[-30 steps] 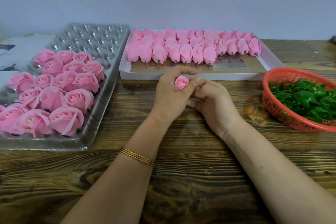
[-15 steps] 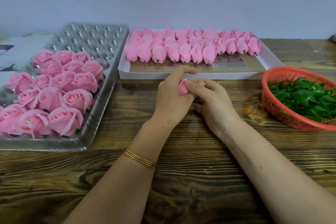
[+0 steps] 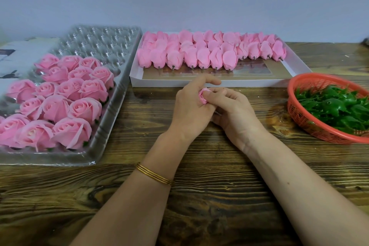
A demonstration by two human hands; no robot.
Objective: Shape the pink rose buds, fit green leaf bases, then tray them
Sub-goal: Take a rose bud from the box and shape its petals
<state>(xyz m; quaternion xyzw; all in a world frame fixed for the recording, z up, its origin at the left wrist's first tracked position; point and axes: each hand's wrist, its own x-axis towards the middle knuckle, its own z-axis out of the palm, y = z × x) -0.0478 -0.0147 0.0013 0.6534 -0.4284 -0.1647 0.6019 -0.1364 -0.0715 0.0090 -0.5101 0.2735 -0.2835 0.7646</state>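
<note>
1. tray [image 3: 111, 124], clear plastic, far left; roses [image 3: 60, 98] with green bases fill its near cups, and the far cups are free; reaching those likely means lifting over the seated roses, whose petals look easy to crush
2. box [image 3: 219, 83], white, low-walled, behind the hands; rows of buds [image 3: 199, 54] lie in it, dark stubs toward the person; its front wall is the edge nearest the working fingers
3. left hand [image 3: 189, 108], curled round the bud from the side and beneath, index finger [image 3: 201, 81] arched above it
4. bud [image 3: 203, 96], pink, held between both hands above the table, just short of the box; judged very light, soft and thin-petalled, apt to crease or tear; best held low at the gathered base, with light pressure on the outer petals
5. right hand [image 3: 235, 112], thumb and fingertips [image 3: 220, 91] pinching the bud's outer petal
6. basket [image 3: 311, 126], red mesh, far right, heaped with leaf bases [image 3: 335, 108]; these look stiffer, with pointed tips that could snag; an unobstructed reach from the right hand
7. table [image 3: 199, 196], wood; the stretch between tray and basket holds only the arms, judged room enough for both wrists to turn
</note>
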